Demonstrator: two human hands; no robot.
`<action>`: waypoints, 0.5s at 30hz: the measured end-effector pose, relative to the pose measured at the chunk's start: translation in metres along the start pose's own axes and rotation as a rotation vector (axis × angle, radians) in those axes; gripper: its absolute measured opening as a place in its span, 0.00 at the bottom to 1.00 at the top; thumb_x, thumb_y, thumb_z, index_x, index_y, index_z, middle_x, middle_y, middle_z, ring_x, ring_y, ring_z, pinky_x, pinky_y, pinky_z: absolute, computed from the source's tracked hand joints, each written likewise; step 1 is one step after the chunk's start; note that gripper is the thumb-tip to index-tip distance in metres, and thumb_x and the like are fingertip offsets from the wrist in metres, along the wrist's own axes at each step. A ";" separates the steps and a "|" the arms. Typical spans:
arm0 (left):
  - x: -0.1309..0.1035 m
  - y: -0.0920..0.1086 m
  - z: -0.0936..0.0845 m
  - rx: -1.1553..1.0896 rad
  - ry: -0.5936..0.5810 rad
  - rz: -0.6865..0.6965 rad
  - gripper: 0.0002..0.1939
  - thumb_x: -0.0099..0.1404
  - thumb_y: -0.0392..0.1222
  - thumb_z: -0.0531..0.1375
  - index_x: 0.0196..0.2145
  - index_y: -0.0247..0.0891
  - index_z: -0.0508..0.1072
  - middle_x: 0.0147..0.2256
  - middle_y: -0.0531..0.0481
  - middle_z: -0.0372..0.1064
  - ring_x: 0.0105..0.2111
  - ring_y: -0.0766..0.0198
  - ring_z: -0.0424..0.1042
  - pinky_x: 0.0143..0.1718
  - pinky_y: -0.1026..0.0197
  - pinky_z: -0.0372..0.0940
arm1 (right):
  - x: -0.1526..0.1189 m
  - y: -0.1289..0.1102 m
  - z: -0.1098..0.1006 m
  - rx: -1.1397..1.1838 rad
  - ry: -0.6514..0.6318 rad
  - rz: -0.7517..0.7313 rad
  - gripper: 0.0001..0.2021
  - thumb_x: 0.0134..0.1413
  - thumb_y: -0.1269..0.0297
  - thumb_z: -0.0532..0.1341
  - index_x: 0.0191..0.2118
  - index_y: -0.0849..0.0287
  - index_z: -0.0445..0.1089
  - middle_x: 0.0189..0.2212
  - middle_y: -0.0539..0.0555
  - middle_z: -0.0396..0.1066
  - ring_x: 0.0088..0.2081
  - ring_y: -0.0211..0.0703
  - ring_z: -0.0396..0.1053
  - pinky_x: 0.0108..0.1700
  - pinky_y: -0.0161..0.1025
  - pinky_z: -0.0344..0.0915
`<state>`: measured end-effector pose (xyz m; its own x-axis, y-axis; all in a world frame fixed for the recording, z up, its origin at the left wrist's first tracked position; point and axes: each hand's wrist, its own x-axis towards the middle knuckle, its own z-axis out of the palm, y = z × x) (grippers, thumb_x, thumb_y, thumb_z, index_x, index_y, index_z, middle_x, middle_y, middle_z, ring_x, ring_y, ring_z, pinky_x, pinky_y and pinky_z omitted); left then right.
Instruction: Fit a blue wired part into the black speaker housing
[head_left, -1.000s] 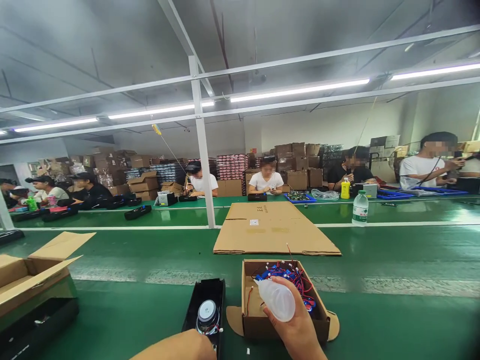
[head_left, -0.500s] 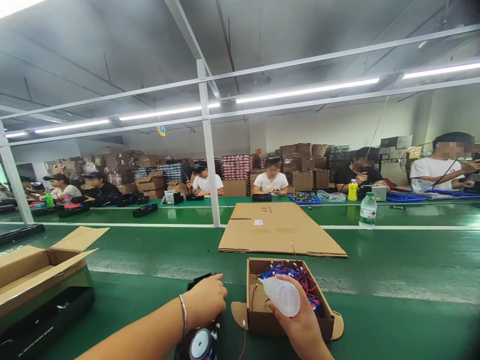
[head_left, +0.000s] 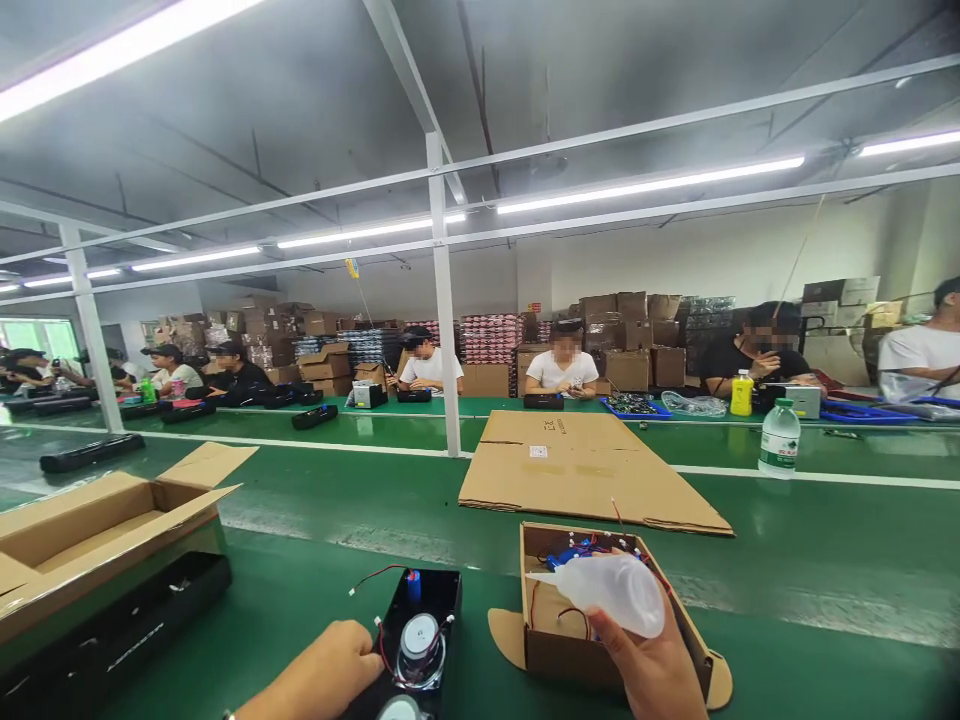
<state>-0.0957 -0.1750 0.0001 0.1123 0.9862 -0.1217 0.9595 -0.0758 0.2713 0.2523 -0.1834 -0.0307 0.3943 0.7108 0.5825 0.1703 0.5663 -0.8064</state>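
Since half a second ago the left hand (head_left: pixel 324 668) has drawn back from the top end of the black speaker housing (head_left: pixel 411 650) to its lower left edge, and the right hand (head_left: pixel 654 668) has tipped the squeeze bottle (head_left: pixel 611 594) so that its nozzle now points left instead of up and left.

The right hand, at the bottom of the frame right of centre, is wrapped around the translucent white squeeze bottle, which lies almost level over the small open cardboard box (head_left: pixel 600 655). Red and blue wire leads (head_left: pixel 592 548) lie bunched at the far end of that box.

The left hand, bottom centre, rests curled against the left edge of the housing; whether it grips the housing or only touches it cannot be told. Inside the housing sits a round speaker driver (head_left: pixel 420 640), with a red wire (head_left: pixel 373 578) trailing out to the upper left.

All this lies on a green conveyor belt (head_left: pixel 787 560). A flattened cardboard sheet (head_left: pixel 585 465) lies just beyond the small box, a large open carton (head_left: pixel 97 540) sits at the left edge, and a water bottle (head_left: pixel 778 438) stands at the right. Seated workers (head_left: pixel 564 365) line the far side.
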 end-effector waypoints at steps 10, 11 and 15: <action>-0.006 0.025 0.049 -0.490 0.029 0.013 0.20 0.59 0.57 0.51 0.30 0.36 0.67 0.30 0.46 0.69 0.33 0.56 0.68 0.33 0.60 0.59 | -0.020 -0.036 0.025 0.167 -0.217 0.089 0.34 0.49 0.48 0.67 0.59 0.58 0.60 0.47 0.63 0.71 0.46 0.60 0.72 0.45 0.47 0.73; -0.003 0.024 0.051 -0.574 0.004 0.049 0.24 0.59 0.59 0.51 0.38 0.34 0.69 0.37 0.42 0.72 0.39 0.53 0.70 0.39 0.58 0.62 | -0.023 -0.045 0.034 0.188 -0.212 0.106 0.33 0.50 0.48 0.66 0.58 0.58 0.61 0.49 0.64 0.70 0.47 0.59 0.71 0.46 0.46 0.73; 0.010 0.018 0.066 -0.797 -0.014 0.154 0.33 0.60 0.52 0.51 0.57 0.26 0.61 0.56 0.36 0.63 0.55 0.52 0.63 0.56 0.56 0.56 | -0.037 -0.071 0.066 0.218 -0.194 0.102 0.30 0.48 0.47 0.68 0.53 0.57 0.65 0.52 0.63 0.67 0.50 0.56 0.69 0.44 0.40 0.72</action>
<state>-0.0605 -0.1762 -0.0594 0.2363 0.9710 -0.0374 0.4607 -0.0781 0.8841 0.1655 -0.2225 0.0120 0.2162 0.8231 0.5251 -0.0675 0.5492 -0.8330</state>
